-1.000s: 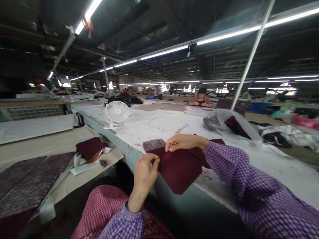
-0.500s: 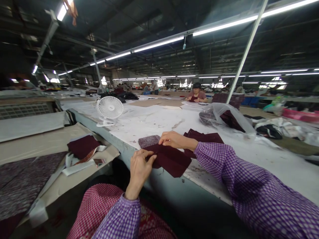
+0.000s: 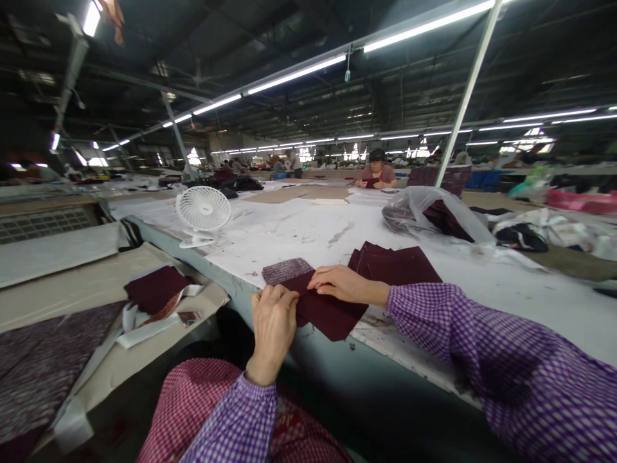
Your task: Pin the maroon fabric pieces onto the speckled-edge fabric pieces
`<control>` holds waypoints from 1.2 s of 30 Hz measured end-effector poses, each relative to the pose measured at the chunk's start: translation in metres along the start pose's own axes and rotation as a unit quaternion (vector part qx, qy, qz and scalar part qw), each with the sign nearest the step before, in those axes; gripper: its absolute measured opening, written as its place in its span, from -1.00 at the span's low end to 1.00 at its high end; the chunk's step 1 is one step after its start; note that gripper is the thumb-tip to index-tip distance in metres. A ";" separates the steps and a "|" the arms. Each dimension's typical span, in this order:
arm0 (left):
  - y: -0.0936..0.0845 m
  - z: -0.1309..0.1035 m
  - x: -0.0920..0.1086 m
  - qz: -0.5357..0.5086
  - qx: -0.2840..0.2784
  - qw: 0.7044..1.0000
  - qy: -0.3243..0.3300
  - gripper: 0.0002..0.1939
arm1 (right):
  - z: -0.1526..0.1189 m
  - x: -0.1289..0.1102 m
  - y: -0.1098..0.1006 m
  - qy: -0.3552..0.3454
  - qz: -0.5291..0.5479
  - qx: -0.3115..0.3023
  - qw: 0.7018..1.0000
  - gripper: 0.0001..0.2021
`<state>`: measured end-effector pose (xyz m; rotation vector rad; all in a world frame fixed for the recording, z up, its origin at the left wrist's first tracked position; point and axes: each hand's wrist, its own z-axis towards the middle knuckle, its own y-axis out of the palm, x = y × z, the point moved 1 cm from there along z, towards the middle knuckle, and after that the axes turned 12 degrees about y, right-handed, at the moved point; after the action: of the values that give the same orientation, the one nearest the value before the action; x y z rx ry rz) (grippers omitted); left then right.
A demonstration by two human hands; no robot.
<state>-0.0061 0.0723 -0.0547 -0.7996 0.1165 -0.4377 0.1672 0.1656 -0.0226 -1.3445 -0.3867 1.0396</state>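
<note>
A dark maroon cloth piece (image 3: 337, 315) lies at the table's front edge, its lower part hanging over. My left hand (image 3: 274, 321) pinches the cloth's left side between thumb and curled fingers. My right hand (image 3: 337, 283) rests on the cloth's upper edge, fingers pressed together with the fingertips near my left thumb; it grips the fabric there. Behind the hands lies a speckled grey-purple piece (image 3: 288, 271), partly under the maroon cloth. A stack of maroon pieces (image 3: 400, 264) sits just beyond my right wrist.
A white fan (image 3: 203, 209) stands on the white table (image 3: 299, 225) at the left. A clear plastic bag (image 3: 434, 215) with maroon fabric lies at the right. Maroon scraps (image 3: 157, 290) are on a lower surface at the left. Across the table, a person (image 3: 378, 172) holds maroon cloth.
My left hand's thumb and fingers have closed together on the cloth. My right hand has shifted slightly down toward the near edge. The whole view has shifted a little.
</note>
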 end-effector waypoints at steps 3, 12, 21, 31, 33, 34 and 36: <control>-0.001 -0.001 0.001 0.018 0.006 0.999 0.031 -0.73 | 0.000 0.000 0.000 -0.006 -0.010 0.000 1.000 -0.78; -0.002 0.001 0.001 0.062 -0.011 0.993 0.101 -0.72 | 0.000 -0.004 -0.002 -0.014 -0.065 -0.023 0.998 -0.75; -0.004 0.005 -0.012 -0.048 -0.028 0.996 0.073 -0.74 | 0.002 -0.015 -0.008 -0.071 -0.171 -0.070 0.980 -0.64; 0.001 -0.010 -0.030 -0.220 0.023 0.969 -0.107 -0.86 | 0.003 -0.014 -0.008 -0.074 -0.165 -0.066 0.981 -0.61; 0.002 -0.008 -0.024 -0.190 0.010 0.976 -0.103 -0.89 | 0.003 -0.014 -0.009 -0.075 -0.163 -0.067 0.981 -0.61; 0.002 -0.007 -0.022 -0.173 0.005 0.980 -0.100 -0.88 | 0.003 -0.014 -0.009 -0.075 -0.161 -0.068 0.982 -0.61; 0.002 -0.007 -0.018 -0.134 0.002 0.987 -0.085 -0.85 | 0.002 -0.014 -0.010 -0.075 -0.157 -0.072 0.982 -0.61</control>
<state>-0.0239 0.0761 -0.0621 -0.8492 -0.1523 -0.6217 0.1617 0.1572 -0.0088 -1.2852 -0.7742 0.8618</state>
